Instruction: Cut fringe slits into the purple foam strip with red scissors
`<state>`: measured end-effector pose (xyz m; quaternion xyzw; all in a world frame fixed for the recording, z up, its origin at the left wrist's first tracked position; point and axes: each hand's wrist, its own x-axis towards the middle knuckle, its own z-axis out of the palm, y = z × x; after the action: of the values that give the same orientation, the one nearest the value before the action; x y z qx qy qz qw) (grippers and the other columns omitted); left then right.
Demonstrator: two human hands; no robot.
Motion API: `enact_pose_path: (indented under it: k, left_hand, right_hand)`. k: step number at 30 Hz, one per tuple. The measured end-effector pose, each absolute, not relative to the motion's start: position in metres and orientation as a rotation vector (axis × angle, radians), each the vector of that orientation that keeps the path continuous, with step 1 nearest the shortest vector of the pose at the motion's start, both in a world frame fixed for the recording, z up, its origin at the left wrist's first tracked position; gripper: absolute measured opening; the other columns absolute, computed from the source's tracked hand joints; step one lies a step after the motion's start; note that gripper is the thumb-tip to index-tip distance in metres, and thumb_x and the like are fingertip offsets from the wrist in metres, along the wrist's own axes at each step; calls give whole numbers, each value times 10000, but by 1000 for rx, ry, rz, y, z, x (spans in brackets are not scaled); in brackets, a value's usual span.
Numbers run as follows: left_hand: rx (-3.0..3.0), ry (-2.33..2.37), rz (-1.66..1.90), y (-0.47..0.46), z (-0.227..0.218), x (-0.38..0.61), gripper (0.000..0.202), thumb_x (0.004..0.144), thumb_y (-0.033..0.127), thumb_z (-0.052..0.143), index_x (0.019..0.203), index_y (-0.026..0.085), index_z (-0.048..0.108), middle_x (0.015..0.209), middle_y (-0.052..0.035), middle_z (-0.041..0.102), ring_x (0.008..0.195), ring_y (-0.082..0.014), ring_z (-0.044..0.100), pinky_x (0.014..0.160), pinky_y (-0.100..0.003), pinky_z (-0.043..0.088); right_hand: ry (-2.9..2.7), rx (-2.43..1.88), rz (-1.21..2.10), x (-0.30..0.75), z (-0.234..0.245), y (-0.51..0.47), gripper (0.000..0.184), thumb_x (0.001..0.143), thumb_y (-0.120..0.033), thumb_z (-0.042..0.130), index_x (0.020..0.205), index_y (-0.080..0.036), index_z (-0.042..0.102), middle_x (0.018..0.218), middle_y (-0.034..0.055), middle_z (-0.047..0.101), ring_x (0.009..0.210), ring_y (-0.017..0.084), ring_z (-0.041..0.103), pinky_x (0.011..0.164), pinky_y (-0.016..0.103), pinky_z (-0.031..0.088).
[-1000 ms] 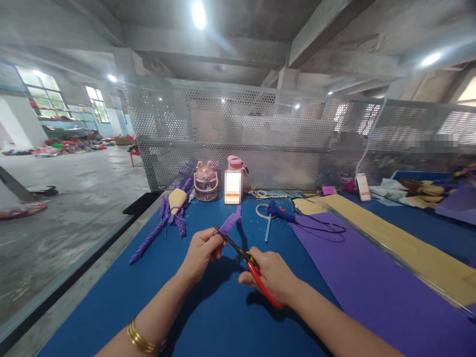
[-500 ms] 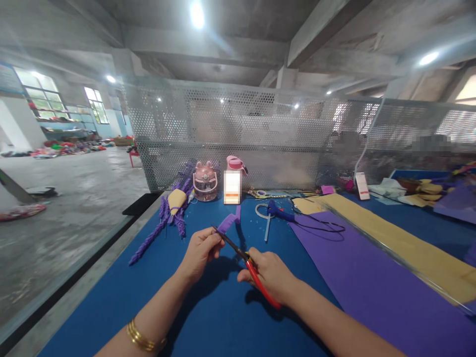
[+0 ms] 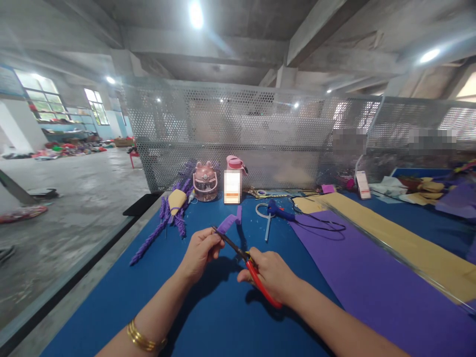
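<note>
- The left fingers (image 3: 212, 242), thumb against index, pinch the near end of a narrow purple strip (image 3: 227, 223).
- The right hand (image 3: 275, 275) grips scissors (image 3: 262, 286) with red and yellow handles, its thumb pointing toward the left hand.
- The scissors' dark blades run from the right fingers to the left fingertips and lie against the strip; whether they are parted cannot be told.
- The strip bends away beyond the left fingertips, its far end rising toward an upright bright panel (image 3: 232, 187), blurred out.
- Both hands are above the blue desk (image 3: 223, 317); gold bangles (image 3: 140, 339) circle the left wrist.
- Ahead and right of the fingers lie a pale ring (image 3: 258, 210), a light stick (image 3: 267, 229) and a dark blue thing (image 3: 283, 213) beside a dark cord (image 3: 336, 228).
- Ahead and left of them lie purple textured stalks (image 3: 147, 248) with a yellow piece (image 3: 177, 201).
- Farther ahead, a pink eared bottle (image 3: 206, 183) stands before the perforated screen (image 3: 223, 124).
- Right of the right hand spreads a purple sheet (image 3: 368, 272), with a yellow sheet (image 3: 390, 238) beyond.
</note>
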<state>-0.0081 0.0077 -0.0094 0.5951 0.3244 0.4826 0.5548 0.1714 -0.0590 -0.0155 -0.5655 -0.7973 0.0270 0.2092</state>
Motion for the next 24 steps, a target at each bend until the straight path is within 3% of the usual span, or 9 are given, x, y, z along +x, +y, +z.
enact_pose_path:
  k: [7,15,24]
  left_hand:
    - [1404,763,1144,8,-8,-9,218,717,295,527,571,143,579,362,47,438,357,-52,307,393,-196,179]
    - [1454,812,1113,5,-5,-7,208,716,298,524,588,140,569,360,49,441,351,-55,329,386,-193,191]
    - [1457,791,1105,7,-9,-8,215,722,295,516,583,142,574,368,42,455,349,-62,337,384,-196,200]
  right_hand:
    - [-2219,-1567,67,172,-13,-60,468,762,-657,453,757,-189,478,582,11,609,566,193,601,465,241,236]
    - [-2244,-1639,107,173,-5,-63,504,657,-655,574,822,-187,481,595,-14,597,555,165,571,462,232,206]
    - [-2236,-1532,34,172,-16,-58,481,774,-673,404,773,-195,448,563,6,586,571,206,607,467,243,225]
